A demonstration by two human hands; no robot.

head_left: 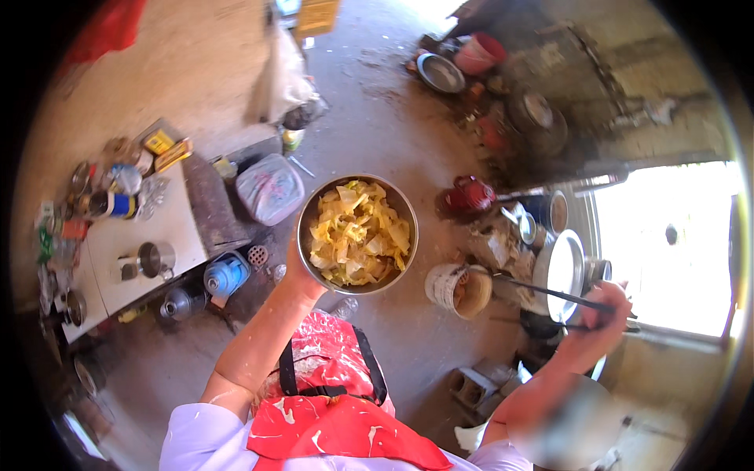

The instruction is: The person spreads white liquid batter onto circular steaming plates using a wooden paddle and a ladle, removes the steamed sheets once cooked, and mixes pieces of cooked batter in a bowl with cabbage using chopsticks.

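In the middle, my left hand (305, 275) is closed on the near left side of a round steel bowl (417, 235), and most of its fingers are hidden by the bowl. Pale yellow-green chopped cabbage (361, 231) nearly fills it. At the right, my right hand (603, 312) is closed around long dark chopsticks (542, 290), whose thin ends point left, away from the bowl. They pass over a dirty white bucket (442, 286) and near a large white basin (561, 267).
A low white table (177, 216) at the left holds jars, bottles and a steel mug (155, 257). Beside it stand a plastic-covered tub (269, 188) and a blue jug (225, 275). A red kettle (470, 196) sits far right. Concrete blocks (471, 387) lie near right.
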